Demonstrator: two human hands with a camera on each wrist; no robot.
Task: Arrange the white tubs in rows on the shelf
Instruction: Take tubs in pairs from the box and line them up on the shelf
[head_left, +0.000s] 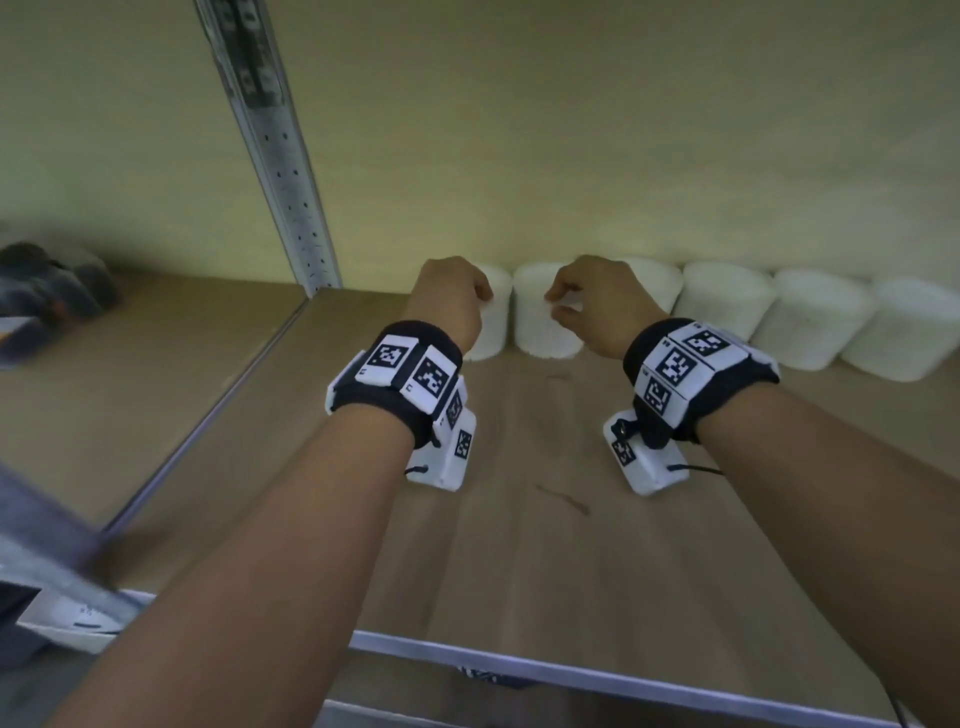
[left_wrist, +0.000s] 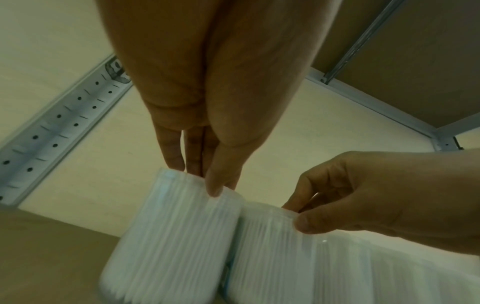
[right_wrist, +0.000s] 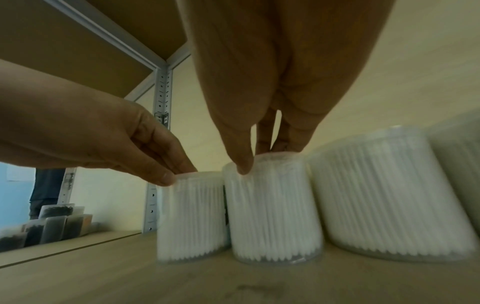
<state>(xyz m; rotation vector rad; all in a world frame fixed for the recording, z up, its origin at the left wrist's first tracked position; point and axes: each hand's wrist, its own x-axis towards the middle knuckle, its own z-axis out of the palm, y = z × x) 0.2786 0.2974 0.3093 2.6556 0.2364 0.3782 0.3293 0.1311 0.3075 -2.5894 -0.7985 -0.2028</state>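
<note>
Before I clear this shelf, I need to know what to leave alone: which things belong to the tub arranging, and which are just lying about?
Part of the job:
- row of white tubs along the back wall
- end tub, left hand pinching its rim
- next tub, right hand pinching its rim
- shelf

Lying about:
- dark-filled containers on the neighbouring shelf

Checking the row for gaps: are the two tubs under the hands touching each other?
Touching. In the right wrist view the leftmost tub and the second tub press side to side with no gap; the left wrist view agrees.
</note>
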